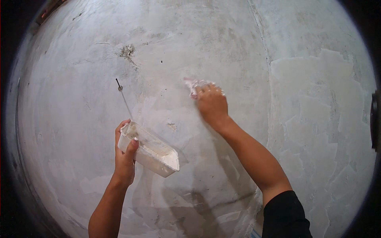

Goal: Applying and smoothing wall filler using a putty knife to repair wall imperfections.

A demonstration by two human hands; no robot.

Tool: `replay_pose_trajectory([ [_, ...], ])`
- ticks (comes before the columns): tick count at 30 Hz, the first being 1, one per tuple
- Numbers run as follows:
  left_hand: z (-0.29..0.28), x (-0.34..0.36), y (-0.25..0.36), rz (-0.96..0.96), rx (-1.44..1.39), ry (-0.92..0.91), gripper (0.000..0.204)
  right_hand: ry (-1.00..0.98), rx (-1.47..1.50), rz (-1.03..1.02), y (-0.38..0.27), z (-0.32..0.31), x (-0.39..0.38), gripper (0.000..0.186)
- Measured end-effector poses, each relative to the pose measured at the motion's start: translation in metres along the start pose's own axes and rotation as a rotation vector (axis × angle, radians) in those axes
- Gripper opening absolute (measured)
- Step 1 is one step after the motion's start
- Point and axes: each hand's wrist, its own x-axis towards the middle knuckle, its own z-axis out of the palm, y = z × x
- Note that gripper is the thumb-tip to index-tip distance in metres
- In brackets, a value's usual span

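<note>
Grey, patchy wall point(238, 51) fills the view, with a rough pit point(127, 51) high on the left, 1 thin dark rod point(118, 84) jutting out below it, a long seam point(262, 37) and paler, overlapping coats point(313, 107) to the right. On it, the right hand point(214, 104) closes its fingers over a crumpled cloth point(193, 84), apparently pressing it against the surface; blur hides the exact contact. The left hand point(126, 163) pinches the near end of a trough point(152, 162), thumb at the rim, fingers behind.

For what looks like rubbing, I would judge that a flat cloth, even pressure and overlapping strokes serve best, with the trough held steady close below so drips fall into it.

The cloth looks limp and bunched, smeared white with pinkish patches. The trough, long and whitish with a narrow base, tilts down to the right, its inside streaked with pale residue; it sits below and left of the cloth.
</note>
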Motion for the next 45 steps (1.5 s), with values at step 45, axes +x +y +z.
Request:
replay_pose_trajectory([
  [45,-0.006,-0.014,-0.006,-0.094,0.085,-0.148,0.075,-0.223,-0.193,0.270,0.035,0.001,-0.023,0.013],
])
